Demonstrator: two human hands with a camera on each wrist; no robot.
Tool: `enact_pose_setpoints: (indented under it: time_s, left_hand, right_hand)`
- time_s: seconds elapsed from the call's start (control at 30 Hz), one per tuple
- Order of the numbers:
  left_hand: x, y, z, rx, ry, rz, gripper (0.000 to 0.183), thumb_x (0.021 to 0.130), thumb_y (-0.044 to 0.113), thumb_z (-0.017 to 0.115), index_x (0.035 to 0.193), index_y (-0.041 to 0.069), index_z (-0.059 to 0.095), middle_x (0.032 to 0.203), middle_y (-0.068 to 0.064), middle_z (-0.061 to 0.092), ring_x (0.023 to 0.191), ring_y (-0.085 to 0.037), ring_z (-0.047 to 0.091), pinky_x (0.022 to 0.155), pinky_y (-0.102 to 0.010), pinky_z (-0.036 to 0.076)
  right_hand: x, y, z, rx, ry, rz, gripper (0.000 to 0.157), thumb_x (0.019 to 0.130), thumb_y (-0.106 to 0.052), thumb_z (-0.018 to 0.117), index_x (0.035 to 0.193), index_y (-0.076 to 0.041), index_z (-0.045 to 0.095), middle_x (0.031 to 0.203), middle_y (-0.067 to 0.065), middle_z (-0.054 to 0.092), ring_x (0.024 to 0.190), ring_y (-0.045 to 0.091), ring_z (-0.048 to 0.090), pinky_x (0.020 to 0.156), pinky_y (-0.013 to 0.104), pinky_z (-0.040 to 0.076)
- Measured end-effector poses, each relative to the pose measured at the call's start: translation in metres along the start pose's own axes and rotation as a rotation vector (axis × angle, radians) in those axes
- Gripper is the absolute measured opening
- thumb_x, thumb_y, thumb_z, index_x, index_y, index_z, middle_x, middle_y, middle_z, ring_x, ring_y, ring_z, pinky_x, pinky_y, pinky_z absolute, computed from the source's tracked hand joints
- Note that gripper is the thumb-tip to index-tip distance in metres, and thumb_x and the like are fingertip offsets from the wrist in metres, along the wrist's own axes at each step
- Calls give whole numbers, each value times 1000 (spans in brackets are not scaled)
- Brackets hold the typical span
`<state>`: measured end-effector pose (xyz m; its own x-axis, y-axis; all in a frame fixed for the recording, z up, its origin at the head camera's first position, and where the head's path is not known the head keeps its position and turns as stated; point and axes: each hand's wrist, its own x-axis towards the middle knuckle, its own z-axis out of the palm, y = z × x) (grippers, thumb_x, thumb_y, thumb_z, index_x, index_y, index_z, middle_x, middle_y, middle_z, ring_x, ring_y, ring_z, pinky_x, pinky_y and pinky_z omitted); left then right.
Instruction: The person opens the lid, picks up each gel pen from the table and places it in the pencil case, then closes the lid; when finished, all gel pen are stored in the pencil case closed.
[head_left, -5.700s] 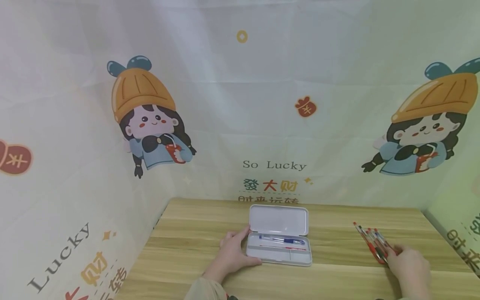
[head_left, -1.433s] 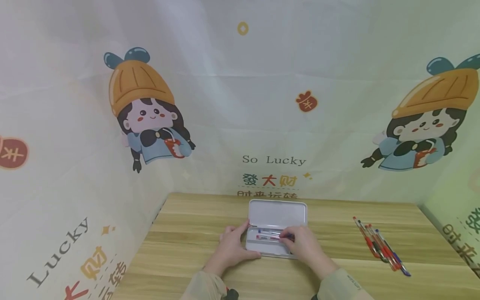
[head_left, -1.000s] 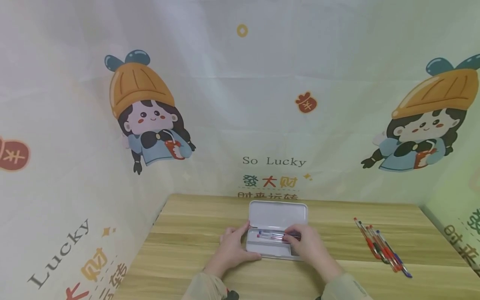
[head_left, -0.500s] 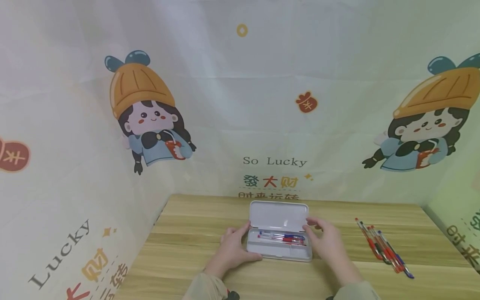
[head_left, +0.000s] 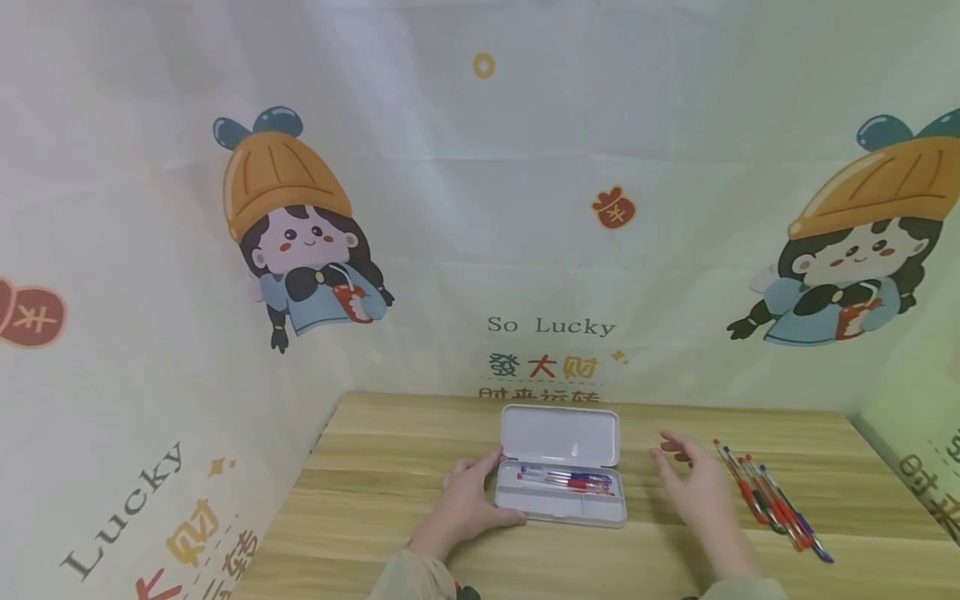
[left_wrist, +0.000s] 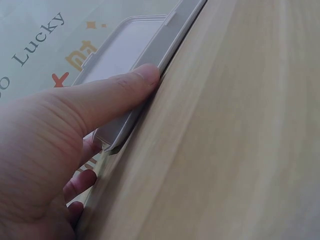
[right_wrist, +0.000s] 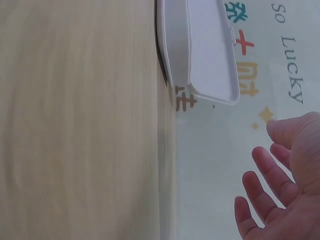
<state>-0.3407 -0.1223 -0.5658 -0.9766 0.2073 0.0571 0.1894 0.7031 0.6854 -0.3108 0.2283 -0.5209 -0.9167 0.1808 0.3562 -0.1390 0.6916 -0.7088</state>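
Observation:
An open white pencil case (head_left: 540, 507) stands on the table with its lid tilted back. Several blue and red pens (head_left: 573, 479) lie in its rear compartment. My left hand (head_left: 467, 504) holds the case by its left end. In the left wrist view the thumb (left_wrist: 125, 90) presses on the case's front side, while the other fingers are partly hidden behind. To the right of the case, my right hand (head_left: 697, 492) hangs in the air with nothing in it; its fingers are spread and relaxed in the right wrist view. A loose bunch of pens (head_left: 772, 504) lies just beyond it.
The wooden table (head_left: 390, 433) runs back to a pale printed cloth (head_left: 420, 250) that closes off the rear and the sides. The open lid (head_left: 558, 435) rises along the back of the case.
My right hand came from the loose pens, set a red pen down in the case, let go and drew back to the right. My left hand keeps its hold on the case.

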Motion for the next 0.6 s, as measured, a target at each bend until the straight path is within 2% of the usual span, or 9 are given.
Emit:
enact_pose_setpoints:
  time_s: [0.13,0.27,0.6]
  left_hand:
    - [-1,2,0,-1,-2,1,125,65,52,104,170,20,45,150,-26,53,133,-42,48,110,-62,51]
    - [0,2,0,1,5,9,125,64,52,104,170,19,45,150,-27,53,132,-43,49,110,-62,51]
    - [1,1,0,4,-1,9,124,65,52,104,170,18,45,150,-26,53,133,-42,48,110,-62,50]
  right_hand:
    - [-1,6,-8,-62,54,-30,41,105,-18,74,140,2,69,126,25,78,116,47,72,102,65,57]
    - [0,12,-15,-119,73,-35,42,105,-23,74,139,1,69,126,23,79,114,46,73,96,66,57]
    - [0,34,-31,-142,127,18,42,106,-24,73,139,2,69,128,26,77,114,51,73,96,66,58]
